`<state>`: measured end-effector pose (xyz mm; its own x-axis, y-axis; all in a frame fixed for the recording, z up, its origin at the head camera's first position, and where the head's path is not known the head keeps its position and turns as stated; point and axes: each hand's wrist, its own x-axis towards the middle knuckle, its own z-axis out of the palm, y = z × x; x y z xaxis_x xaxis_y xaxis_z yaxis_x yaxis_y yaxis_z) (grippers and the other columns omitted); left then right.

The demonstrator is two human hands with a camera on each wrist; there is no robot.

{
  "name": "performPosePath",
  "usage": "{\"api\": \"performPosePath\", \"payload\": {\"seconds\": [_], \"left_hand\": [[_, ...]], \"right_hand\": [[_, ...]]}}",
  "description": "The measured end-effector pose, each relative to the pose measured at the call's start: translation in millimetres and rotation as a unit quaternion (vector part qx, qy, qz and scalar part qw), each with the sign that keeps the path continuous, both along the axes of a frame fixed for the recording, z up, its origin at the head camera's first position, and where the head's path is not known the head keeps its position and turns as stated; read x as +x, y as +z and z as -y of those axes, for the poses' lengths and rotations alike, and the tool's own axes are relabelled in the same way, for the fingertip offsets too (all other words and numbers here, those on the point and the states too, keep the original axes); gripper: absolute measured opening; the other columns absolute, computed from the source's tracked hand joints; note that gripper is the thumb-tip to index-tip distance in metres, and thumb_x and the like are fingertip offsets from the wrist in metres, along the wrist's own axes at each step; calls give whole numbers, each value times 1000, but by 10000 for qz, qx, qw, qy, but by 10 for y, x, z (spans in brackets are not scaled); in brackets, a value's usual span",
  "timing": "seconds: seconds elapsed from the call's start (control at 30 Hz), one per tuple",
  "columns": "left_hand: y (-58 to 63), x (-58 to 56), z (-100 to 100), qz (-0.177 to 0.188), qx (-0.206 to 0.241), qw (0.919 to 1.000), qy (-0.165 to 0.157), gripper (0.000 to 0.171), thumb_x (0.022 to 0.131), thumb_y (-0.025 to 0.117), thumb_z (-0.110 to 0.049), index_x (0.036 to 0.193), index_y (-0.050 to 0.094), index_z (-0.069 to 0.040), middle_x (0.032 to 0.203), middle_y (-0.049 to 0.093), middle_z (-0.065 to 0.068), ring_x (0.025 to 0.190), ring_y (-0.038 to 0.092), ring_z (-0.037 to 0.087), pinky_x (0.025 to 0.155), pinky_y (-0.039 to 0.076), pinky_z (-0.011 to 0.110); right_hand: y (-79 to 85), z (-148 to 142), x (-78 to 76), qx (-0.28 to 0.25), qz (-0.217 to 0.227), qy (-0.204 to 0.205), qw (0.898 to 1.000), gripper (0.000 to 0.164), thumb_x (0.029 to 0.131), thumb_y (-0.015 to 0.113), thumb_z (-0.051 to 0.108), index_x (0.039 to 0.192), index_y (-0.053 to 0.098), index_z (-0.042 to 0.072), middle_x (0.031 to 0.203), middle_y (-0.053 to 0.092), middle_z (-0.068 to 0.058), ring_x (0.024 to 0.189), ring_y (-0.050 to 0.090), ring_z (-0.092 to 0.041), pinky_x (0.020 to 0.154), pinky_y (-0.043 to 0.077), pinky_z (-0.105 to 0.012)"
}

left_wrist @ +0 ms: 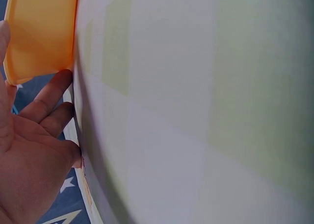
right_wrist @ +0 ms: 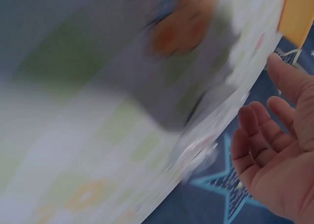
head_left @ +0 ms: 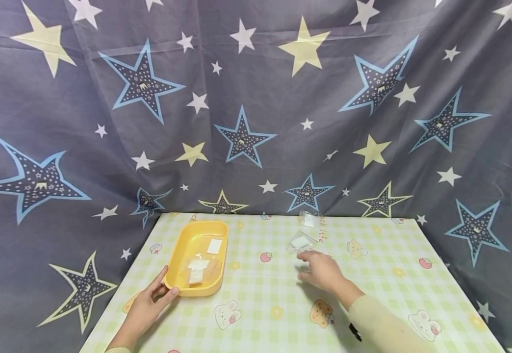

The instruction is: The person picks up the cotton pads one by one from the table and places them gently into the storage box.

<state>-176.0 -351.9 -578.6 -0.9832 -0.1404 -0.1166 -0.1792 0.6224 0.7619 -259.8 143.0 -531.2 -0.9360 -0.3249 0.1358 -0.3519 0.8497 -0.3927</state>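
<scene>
Head view puts a pale sleeve [head_left: 384,318] closest to me at the right, with a small black thing beside it, too little of it showing to say what it is. Across on the other side, the left hand [head_left: 147,306] has the near left corner of a yellow tray [head_left: 200,292], thumb at the front and a finger round the side, pinching that corner between them; from the left wrist I can see the remaining fingers spread apart below. The tray sits on the left part of the table [head_left: 260,304], whose cover is green checked with little bears, rabbits and strawberries. White pieces [head_left: 198,264] lie in the tray's nearer half, with a white card [head_left: 214,246] farther back.

Over to the right, the right hand [head_left: 324,272] hangs above the table, its thumb parted from loosely bent fingers, nothing between them. Just beyond its fingertips lies a clear packet [head_left: 300,242] with something white inside, apart from the hand in the right wrist view. Another packet [head_left: 309,220] lies past it, near the table's far edge. Behind everything hangs a dark curtain [head_left: 273,88] covered in stars.
</scene>
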Motion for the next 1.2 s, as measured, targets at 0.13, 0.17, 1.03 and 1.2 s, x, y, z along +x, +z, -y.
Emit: {"api": "performPosePath", "payload": {"seconds": [0.13,0.17,1.03,1.2], "left_hand": [[-4,-8,10,6,46,10000,-10,91,100,68,-62,172,21,-35,145,69,17,140,62,36,119,43,65],[-2,-9,12,12,31,10000,-2,91,99,68,-63,172,21,-36,146,69,17,140,62,36,119,43,65],[-24,-8,14,-11,19,10000,5,92,99,68,-63,172,21,-34,148,66,19,141,62,37,119,44,63],[-26,-11,17,-4,49,10000,12,92,99,69,-62,173,21,-34,147,66,20,141,61,39,119,42,67]], "right_hand": [[-16,-300,92,468,-87,-121,9988,55,78,95,24,128,76,11,129,77,-11,116,74,-34,99,60,-54],[-29,-358,109,556,-89,-148,9983,56,77,96,25,127,76,11,129,77,-11,116,74,-34,99,60,-55],[-210,-570,173,1024,-162,-342,9940,52,77,96,25,123,76,11,124,78,-13,114,75,-35,97,60,-56],[-211,-564,178,1016,-89,-387,9940,51,78,96,24,123,76,11,125,78,-13,116,75,-35,99,60,-56]]}}
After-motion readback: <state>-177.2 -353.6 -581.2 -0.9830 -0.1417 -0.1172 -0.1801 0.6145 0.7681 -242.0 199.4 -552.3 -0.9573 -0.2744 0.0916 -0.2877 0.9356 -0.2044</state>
